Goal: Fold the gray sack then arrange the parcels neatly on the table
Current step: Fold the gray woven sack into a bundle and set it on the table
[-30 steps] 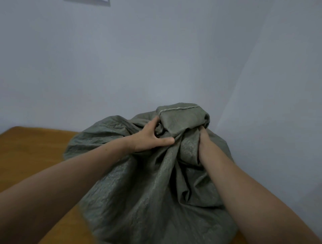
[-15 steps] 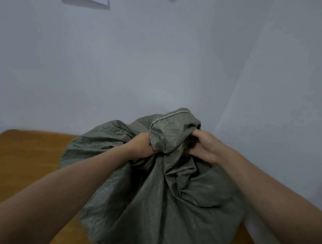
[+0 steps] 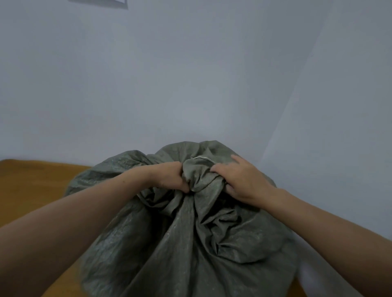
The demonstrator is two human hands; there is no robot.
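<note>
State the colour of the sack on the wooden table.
The sack is dull grey-green, seen best in the head view.

This is looking like a plain indoor room; whether home, office or storeroom, the view is not telling. Two pale bluish-white painted walls, the left wall point(image 3: 148, 74) and the right wall point(image 3: 350, 106), are meeting in a corner behind the table point(image 3: 31, 190). The table is showing an orange-brown wooden top with a rounded far-left corner, standing close against the left wall. A gray sack point(image 3: 180, 243) is covering its right part. What looks like a paper sheet point(image 3: 106, 1) is hanging high on the left wall, cut off by the view's top edge.
</note>
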